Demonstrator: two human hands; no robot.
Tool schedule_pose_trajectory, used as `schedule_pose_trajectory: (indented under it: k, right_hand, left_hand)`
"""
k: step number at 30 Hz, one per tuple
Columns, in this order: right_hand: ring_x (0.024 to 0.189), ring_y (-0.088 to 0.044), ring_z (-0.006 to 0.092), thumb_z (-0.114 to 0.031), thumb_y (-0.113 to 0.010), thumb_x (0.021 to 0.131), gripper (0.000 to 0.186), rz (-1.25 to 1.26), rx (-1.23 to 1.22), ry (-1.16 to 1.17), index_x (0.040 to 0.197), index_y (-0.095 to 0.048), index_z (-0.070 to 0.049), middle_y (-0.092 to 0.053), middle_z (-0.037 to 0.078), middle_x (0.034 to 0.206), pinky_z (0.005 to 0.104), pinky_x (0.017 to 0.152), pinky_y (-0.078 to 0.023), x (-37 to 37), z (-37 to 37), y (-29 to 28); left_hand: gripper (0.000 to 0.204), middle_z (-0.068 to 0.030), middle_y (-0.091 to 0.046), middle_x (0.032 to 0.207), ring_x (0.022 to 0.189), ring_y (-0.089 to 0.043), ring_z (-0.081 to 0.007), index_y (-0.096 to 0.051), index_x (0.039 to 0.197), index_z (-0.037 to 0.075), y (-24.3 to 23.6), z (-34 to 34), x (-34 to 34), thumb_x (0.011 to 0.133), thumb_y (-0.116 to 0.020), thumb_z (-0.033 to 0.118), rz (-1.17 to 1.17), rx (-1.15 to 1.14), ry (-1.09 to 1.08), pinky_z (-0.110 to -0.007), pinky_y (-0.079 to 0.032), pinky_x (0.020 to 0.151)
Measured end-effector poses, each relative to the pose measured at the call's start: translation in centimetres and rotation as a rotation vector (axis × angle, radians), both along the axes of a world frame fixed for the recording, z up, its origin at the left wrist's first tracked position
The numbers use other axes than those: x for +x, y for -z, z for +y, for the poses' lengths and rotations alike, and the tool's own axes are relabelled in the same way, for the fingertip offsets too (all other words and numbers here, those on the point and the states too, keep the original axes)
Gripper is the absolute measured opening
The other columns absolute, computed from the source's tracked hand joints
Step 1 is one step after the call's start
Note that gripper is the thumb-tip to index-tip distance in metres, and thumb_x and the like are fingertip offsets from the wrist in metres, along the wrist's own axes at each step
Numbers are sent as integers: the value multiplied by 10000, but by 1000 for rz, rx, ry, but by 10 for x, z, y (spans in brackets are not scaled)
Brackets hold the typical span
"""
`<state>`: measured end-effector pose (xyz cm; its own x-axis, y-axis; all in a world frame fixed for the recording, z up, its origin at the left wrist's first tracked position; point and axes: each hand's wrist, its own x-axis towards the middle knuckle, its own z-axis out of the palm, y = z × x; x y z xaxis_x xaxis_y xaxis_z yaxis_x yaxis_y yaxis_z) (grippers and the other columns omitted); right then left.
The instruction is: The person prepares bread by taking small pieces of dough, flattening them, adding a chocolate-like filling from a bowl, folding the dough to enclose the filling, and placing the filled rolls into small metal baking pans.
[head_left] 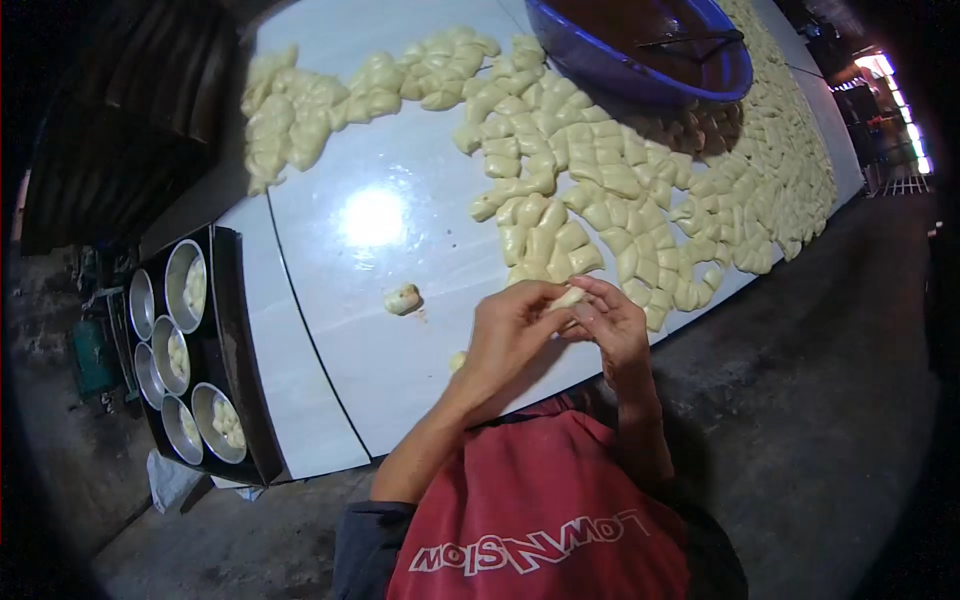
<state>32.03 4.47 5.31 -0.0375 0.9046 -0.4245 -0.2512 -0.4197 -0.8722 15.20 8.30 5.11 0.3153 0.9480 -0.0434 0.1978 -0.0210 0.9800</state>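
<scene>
Close to the table's near edge, a small pale piece of dough [568,298] is pinched between both my hands. My left hand [513,328] grips it from the left with bent fingers. From the other side, the fingertips of my right hand [613,325] press on the same piece. Just beyond my hands spreads a wide layer of cut dough pieces [630,225]. A lone filled dough lump [403,299] with a brown spot lies to the left. Beside my left wrist another small bit of dough [457,362] partly shows.
A blue basin [640,85] of brown filling, with a dark utensil in it, stands among the dough at the far right. On the left, a black tray [245,370] holds several round metal tins [217,422], some with dough pieces inside. The white table [310,400] has a dark seam.
</scene>
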Motion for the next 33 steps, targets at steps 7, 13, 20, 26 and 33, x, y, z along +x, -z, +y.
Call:
schedule_pose_trajectory:
  k: [7, 13, 20, 26, 33]
  right_hand:
    - [1031, -638, 170, -54, -636, 946, 446, 27, 23, -119, 1361, -489, 15, -641, 131, 1173, 277, 881, -529, 3, 22, -7]
    - [1024, -574, 113, -8, -631, 933, 181, -15, 190, -87, 1094, -550, -11, -608, 66, 1092, 248, 834, -492, 23, 42, 3]
    - [1078, -573, 130, 93, -588, 888, 332, 90, 331, 95, 1203, -554, -7, -611, 61, 1122, 265, 899, -496, 21, 70, -6]
    - [910, -621, 118, -101, -682, 886, 303, 438, 231, 218, 1150, -571, 0, -636, 67, 1045, 233, 815, -495, 17, 95, -47]
    - [852, -607, 106, -114, -638, 922, 198, 190, 475, 205, 1089, -539, -70, -614, 31, 953, 234, 732, -495, 80, 191, -50]
  left_hand:
    - [302, -33, -687, 822, 732, -608, -63, -646, 1185, -17, -5, 20, -10, 914, -685, 108, -238, -377, 34, -219, -489, 655]
    - [546, -19, -648, 785, 651, -573, -66, -383, 1409, 37, -21, 36, 1, 941, -655, 105, -340, -450, 13, -217, -451, 563]
    - [571, -243, -534, 1337, 1219, -550, -285, -336, 1478, -31, -27, 69, 41, 1010, -525, 236, -19, 216, -155, -390, -439, 1014]
    - [681, -195, -673, 1186, 1004, -691, -248, -482, 1389, -62, -2, 88, 104, 911, -704, 369, -679, 512, -246, -317, -540, 856]
    - [793, -170, -502, 1415, 1145, -576, -175, -143, 1567, 43, 8, 97, 129, 944, -634, 47, -931, -372, -72, -313, -509, 929]
